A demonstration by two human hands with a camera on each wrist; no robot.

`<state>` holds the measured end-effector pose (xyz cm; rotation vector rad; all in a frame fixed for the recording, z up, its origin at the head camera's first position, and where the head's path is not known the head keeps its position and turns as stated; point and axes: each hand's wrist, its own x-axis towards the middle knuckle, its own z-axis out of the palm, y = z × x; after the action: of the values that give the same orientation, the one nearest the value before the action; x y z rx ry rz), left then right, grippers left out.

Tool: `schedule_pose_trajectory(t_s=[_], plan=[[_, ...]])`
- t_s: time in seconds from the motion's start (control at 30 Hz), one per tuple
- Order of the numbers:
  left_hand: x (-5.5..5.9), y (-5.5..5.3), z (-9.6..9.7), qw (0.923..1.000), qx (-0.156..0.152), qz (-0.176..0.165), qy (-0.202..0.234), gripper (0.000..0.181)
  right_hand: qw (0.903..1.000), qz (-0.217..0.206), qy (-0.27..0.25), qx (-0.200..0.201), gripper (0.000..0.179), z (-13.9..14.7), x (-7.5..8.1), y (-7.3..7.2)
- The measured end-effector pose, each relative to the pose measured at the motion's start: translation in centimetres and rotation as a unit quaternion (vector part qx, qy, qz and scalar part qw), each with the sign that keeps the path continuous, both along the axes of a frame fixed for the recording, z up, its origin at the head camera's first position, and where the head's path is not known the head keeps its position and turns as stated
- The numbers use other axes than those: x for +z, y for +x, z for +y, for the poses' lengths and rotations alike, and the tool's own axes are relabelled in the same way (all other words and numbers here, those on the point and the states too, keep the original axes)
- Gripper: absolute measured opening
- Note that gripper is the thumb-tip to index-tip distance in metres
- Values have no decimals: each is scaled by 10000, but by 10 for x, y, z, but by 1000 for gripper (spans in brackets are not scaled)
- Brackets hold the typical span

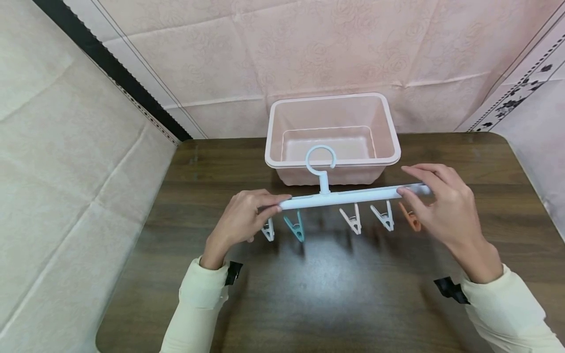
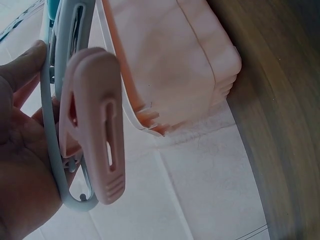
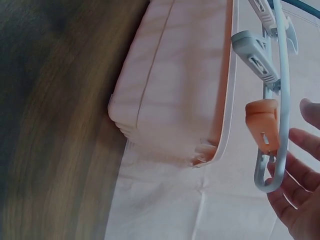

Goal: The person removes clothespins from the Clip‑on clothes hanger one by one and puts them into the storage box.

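Observation:
A pale blue clip hanger (image 1: 353,197) with a curved hook (image 1: 308,162) is held up level above the table. Its left end is pinched between the thumb and fingers of my left hand (image 1: 240,215). At the other end, my right hand (image 1: 450,211) touches the bar with loosely spread fingers; in the right wrist view its thumb (image 3: 311,112) stands apart from the bar. Below the bar hang several clothespins, among them a teal one (image 1: 295,226), a pale pink one (image 1: 351,219), a light blue one (image 1: 384,215) and an orange one (image 1: 410,217). Another pink clothespin (image 2: 102,130) hangs by my left hand.
Behind the hanger, a pink plastic bin (image 1: 390,159) stands at the back edge of the dark wooden table (image 1: 318,304). Pale patterned cloth (image 1: 331,49) covers the wall behind it and the sides.

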<state>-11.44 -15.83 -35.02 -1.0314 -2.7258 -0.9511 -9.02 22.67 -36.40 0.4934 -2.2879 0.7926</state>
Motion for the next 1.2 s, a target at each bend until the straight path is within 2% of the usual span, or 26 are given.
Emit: schedule_pose_trajectory(t_s=[0.03, 0.13, 0.3, 0.73, 1.03, 1.2], plan=[[0, 0, 0, 10000, 8, -11, 6, 30, 10000, 12, -18, -42, 56, 1, -1, 0], [1, 0, -1, 10000, 25, -37, 15, 30, 9998, 9, -138, -160, 48, 3, -3, 2], [2, 0, -1, 10000, 42, -24, 31, 30, 9989, -95, -326, -333, 44, 7, -7, 6], [4, -1, -3, 9999, 121, -50, 97, 31, 9954, -387, -610, -621, 58, 15, -10, 13], [4, -2, -3, 9998, 163, 53, 73, 31, 9816, -1095, -1329, -822, 67, 15, -12, 22], [4, -2, -4, 9998, 173, 76, 83, 31, 9764, -1270, -1546, -810, 68, 11, -15, 26]])
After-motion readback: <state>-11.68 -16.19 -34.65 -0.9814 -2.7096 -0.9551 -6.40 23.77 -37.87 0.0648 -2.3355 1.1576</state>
